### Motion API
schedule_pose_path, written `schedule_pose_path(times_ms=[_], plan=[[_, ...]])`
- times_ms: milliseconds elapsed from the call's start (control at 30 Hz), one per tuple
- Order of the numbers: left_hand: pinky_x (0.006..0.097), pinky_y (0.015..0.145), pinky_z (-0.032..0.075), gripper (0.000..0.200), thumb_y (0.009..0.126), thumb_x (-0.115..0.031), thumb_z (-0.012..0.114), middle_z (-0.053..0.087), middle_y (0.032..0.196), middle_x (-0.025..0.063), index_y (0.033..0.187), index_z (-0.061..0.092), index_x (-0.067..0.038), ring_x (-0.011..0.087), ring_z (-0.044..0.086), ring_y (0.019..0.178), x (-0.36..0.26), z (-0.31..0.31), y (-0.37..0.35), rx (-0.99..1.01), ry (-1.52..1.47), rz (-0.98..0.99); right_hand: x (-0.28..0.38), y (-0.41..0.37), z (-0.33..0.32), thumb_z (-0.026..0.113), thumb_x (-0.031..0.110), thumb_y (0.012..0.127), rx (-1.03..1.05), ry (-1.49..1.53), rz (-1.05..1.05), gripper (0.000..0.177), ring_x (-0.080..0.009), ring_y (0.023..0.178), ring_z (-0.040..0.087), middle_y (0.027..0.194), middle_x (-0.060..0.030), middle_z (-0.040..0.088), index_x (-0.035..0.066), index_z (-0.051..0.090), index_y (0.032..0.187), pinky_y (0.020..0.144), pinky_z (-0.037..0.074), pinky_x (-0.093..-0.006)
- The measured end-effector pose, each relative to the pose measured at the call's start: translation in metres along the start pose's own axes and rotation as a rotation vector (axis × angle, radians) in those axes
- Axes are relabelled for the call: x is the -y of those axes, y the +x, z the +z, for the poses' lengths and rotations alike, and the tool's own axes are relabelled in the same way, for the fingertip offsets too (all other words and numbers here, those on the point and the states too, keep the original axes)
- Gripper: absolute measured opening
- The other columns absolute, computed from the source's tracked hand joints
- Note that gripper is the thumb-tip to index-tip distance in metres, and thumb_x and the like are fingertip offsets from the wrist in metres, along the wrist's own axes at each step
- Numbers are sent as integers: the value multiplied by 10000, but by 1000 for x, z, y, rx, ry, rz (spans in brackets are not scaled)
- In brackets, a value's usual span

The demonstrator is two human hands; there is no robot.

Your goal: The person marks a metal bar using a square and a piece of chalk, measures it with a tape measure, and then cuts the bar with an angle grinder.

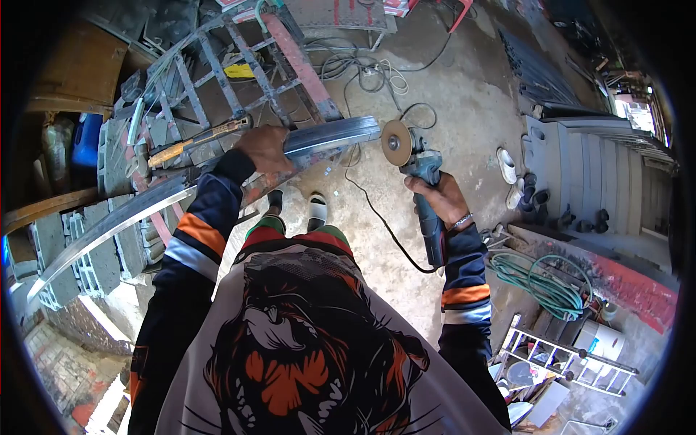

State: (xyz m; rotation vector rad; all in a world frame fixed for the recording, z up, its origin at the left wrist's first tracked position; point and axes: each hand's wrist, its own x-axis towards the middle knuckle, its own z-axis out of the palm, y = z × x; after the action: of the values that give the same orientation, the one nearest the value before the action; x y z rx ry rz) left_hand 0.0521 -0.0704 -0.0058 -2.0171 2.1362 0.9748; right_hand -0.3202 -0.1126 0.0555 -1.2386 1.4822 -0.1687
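Note:
My left hand (267, 148) is closed round a long grey metal bar (330, 138), near the bar's right end. From there the bar runs down to the lower left. My right hand (444, 197) grips an angle grinder (428, 174) by its body, with a tan disc (397, 143) at its upper end. The disc is close to the bar's right end; whether they touch is hard to tell, though a small gap seems to show. A hammer (199, 141) with a worn orange handle lies just behind my left hand.
A rusty metal frame (217, 72) stands at the upper left, beside grey concrete blocks (98, 246). A black cord (384, 225) crosses the floor below the grinder. At the right are shoes (507, 166), a coiled green hose (536, 279) and a small ladder (573, 359).

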Motion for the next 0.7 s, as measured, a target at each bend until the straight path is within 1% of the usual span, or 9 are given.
schedule_pose_path(times_ms=[133,200,333,433,500,533,600,633,700], plan=[[482,835,563,664,662,-408,847,725,981,229,1155,647,-10,396,708,952,-7,19,-7,-103,118,-58,-16,4,4,806,328,849,20,-7,0,354,-145,572,625,684,-43,642,-6,704,905,551,492,-324],[495,798,574,659,715,-377,794,715,961,225,1231,591,-22,385,718,914,-8,23,-11,-182,187,-19,-20,4,4,803,347,843,29,-39,17,363,-143,603,632,706,-50,666,0,721,912,585,500,-328],[494,794,573,688,721,-385,804,712,999,230,1254,566,-21,380,718,928,-6,31,-15,-281,194,27,-27,7,7,800,380,836,25,-117,14,392,-147,635,643,716,-57,681,8,725,931,616,509,-336],[501,807,569,688,722,-406,806,706,1038,229,1232,567,-12,391,712,947,1,29,-14,-268,178,65,-28,8,8,797,401,830,49,-107,22,407,-156,658,653,732,-63,694,15,729,940,637,512,-343],[494,843,561,745,749,-465,780,706,1092,206,1312,537,-41,404,701,956,7,27,-11,-189,119,107,-30,11,8,795,394,830,33,-143,-51,400,-165,664,661,740,-63,696,15,730,943,637,512,-344],[494,843,561,745,749,-465,780,706,1092,206,1312,537,-41,404,701,956,10,27,-11,-189,118,108,-29,11,8,795,394,830,31,-144,-51,400,-165,664,661,740,-63,696,15,730,943,637,512,-344],[484,842,557,766,771,-525,760,711,1072,210,1333,541,-53,407,699,951,11,23,-11,-152,91,124,-23,8,7,792,395,828,48,-159,32,404,-170,670,659,754,-65,700,15,732,950,643,512,-341],[484,842,557,766,771,-525,760,711,1072,210,1333,541,-53,407,699,951,11,17,-10,-156,92,124,-20,8,7,792,395,828,47,-161,28,404,-170,670,659,754,-65,700,15,732,950,643,512,-341],[490,854,548,834,761,-600,736,714,1076,226,1386,548,-81,400,701,960,8,6,-7,62,-78,35,-16,6,5,791,397,827,61,-171,50,409,-173,683,660,760,-67,701,14,732,958,653,513,-339]])
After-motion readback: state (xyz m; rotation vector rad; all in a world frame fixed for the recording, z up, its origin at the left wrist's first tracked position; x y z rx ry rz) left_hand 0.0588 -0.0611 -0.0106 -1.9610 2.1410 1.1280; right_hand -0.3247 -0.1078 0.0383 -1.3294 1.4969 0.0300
